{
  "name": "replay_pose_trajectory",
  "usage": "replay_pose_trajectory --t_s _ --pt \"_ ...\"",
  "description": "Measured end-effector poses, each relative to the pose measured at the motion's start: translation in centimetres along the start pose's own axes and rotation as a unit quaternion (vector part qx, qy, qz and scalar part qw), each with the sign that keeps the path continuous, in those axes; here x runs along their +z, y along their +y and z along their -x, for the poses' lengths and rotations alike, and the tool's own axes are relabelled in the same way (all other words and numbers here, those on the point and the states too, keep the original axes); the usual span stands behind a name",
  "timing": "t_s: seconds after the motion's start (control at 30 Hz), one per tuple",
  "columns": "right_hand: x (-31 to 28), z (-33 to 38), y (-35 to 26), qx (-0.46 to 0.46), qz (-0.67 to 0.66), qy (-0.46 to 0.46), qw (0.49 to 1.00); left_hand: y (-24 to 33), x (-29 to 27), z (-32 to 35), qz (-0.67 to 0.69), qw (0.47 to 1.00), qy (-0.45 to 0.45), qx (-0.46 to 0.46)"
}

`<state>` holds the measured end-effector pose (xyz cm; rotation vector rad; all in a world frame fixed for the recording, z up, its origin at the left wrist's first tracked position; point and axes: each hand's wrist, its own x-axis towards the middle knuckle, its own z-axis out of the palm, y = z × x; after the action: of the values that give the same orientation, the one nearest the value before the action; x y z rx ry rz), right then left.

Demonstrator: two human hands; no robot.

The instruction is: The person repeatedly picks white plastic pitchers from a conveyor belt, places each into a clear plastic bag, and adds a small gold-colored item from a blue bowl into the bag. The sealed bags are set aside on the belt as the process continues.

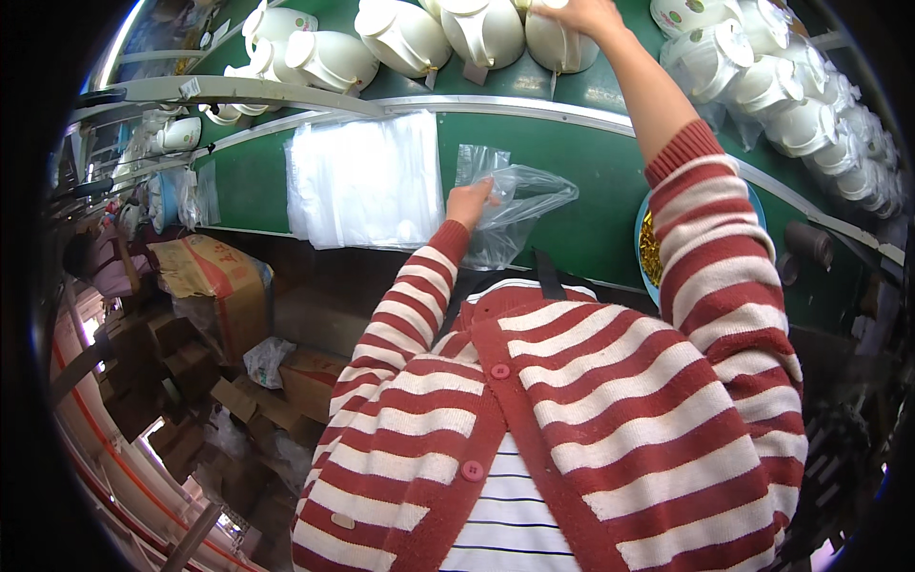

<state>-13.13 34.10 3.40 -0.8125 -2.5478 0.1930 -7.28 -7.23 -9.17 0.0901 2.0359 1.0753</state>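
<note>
My left hand (469,202) is closed on a clear plastic bag (534,191), which hangs loosely over the green bench. Its crumpled part spreads to the right of my fingers. Stretched far forward, my right hand (578,15) grips the top of a white jug (560,50) at the right end of a row; the upper picture edge cuts off part of this hand. Beside that jug, another white jug (484,36) with a small tag stands in the row. Left of my left hand lies a stack of flat clear bags (367,181).
On the right, bagged white jugs (805,126) stand in rows. A blue bowl (644,250) of gold-coloured strips sits partly under my right sleeve. A metal rail (591,116) crosses the green bench (605,205). Cardboard boxes (214,296) and a person (114,262) are at the left.
</note>
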Motion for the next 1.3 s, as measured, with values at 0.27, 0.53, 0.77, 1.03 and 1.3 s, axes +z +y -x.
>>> replay_pose_trajectory --t_s 0.27,0.53,0.77,1.03,1.3 --pt "-5.5 10.5 0.9 0.109 -0.278 -0.019 0.954 -0.2 2.4 -2.1 0.260 0.957 0.076 -0.108" --pt "-7.6 29.6 -3.9 0.146 -0.490 0.004 0.859 3.3 5.9 -3.3 0.481 0.848 0.069 -0.210" --pt "-7.2 32.5 -0.9 -0.184 -0.425 -0.135 0.876 2.6 -1.0 -1.9 0.414 0.886 0.171 -0.120" --pt "-11.2 26.6 -2.1 -0.247 -0.320 -0.297 0.865 7.2 -1.6 5.5 -0.113 0.875 0.177 0.436" --pt "-10.9 27.6 -5.0 0.409 -0.498 -0.259 0.720 10.0 0.4 10.9 -0.008 0.942 0.081 0.325"
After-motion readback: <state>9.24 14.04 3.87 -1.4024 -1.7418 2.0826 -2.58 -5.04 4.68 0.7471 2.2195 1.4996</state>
